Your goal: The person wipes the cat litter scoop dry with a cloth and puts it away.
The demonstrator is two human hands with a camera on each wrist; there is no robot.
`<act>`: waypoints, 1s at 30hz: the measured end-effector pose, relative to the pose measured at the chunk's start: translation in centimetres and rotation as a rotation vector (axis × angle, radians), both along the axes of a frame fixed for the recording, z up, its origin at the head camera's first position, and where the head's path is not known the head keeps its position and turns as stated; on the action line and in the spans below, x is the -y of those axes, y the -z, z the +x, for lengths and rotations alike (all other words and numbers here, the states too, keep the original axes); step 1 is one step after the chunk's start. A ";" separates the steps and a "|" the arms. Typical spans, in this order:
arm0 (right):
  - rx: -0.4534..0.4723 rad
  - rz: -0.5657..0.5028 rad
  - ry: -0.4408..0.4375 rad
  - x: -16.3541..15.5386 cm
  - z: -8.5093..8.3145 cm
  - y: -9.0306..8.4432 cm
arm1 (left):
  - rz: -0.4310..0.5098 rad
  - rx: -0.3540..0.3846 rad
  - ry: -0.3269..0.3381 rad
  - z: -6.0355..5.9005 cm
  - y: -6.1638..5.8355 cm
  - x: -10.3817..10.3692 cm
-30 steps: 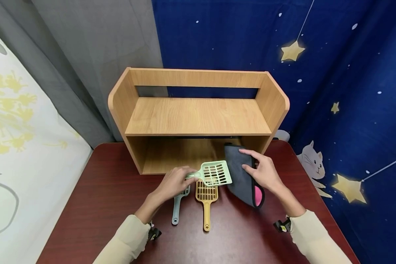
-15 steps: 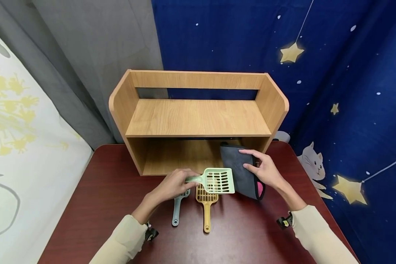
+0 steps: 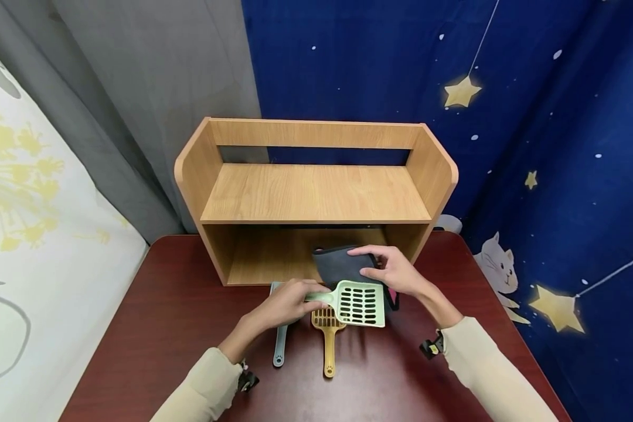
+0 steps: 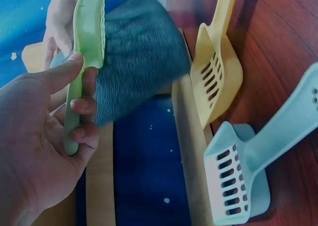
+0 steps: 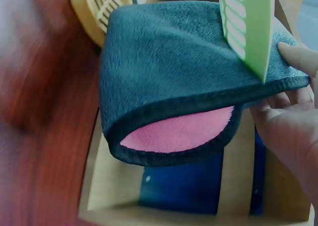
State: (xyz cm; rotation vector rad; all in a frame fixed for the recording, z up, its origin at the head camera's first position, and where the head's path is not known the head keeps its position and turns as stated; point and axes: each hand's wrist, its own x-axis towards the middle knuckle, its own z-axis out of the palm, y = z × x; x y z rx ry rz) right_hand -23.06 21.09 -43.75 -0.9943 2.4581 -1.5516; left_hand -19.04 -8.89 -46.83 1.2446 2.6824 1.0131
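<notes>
The left hand (image 3: 290, 302) grips the pale green scoop (image 3: 360, 303) by its handle, while my right hand (image 3: 395, 272) pinches the folded gray cloth (image 3: 337, 264) just behind it; I can't tell whether they touch. On the tabletop (image 3: 163, 334) I see the yellow scoop (image 3: 329, 346) and blue scoop (image 3: 279, 347).

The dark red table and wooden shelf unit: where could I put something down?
The upper shelf is bare between its side panels. The tabletop is bare left of the left sleeve, and between the yellow scoop and right sleeve. It's crowded before the lower shelf: left hand, right hand, gray cloth, green scoop and blue scoop.
</notes>
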 end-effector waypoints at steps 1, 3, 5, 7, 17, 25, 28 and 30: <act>0.010 -0.004 -0.017 0.5 -0.1 -0.2 | 0.000 -0.008 0.002 0.0 0.0 -0.1; 0.022 -0.006 -0.041 1.4 -0.2 -0.5 | 0.001 -0.027 0.002 0.0 -0.2 -0.2; 0.030 -0.003 -0.048 2.0 -0.3 -0.7 | 0.002 -0.040 0.000 0.0 -0.2 -0.4; 0.016 0.014 -0.050 2.1 -0.3 -0.6 | -0.001 -0.045 -0.003 0.0 -0.2 -0.4; -0.033 0.092 0.043 -1.9 0.0 -0.2 | -0.006 -0.054 -0.068 0.3 0.1 1.2; -0.027 0.069 0.040 -2.0 -0.1 -0.2 | 0.027 -0.064 -0.039 -0.3 0.7 1.0; -0.034 0.065 0.019 -0.8 -0.3 -0.2 | 0.026 -0.061 -0.025 -0.2 0.6 0.4; -0.033 0.058 0.005 0.1 -0.3 -0.3 | 0.023 -0.070 -0.025 -0.2 0.6 -0.1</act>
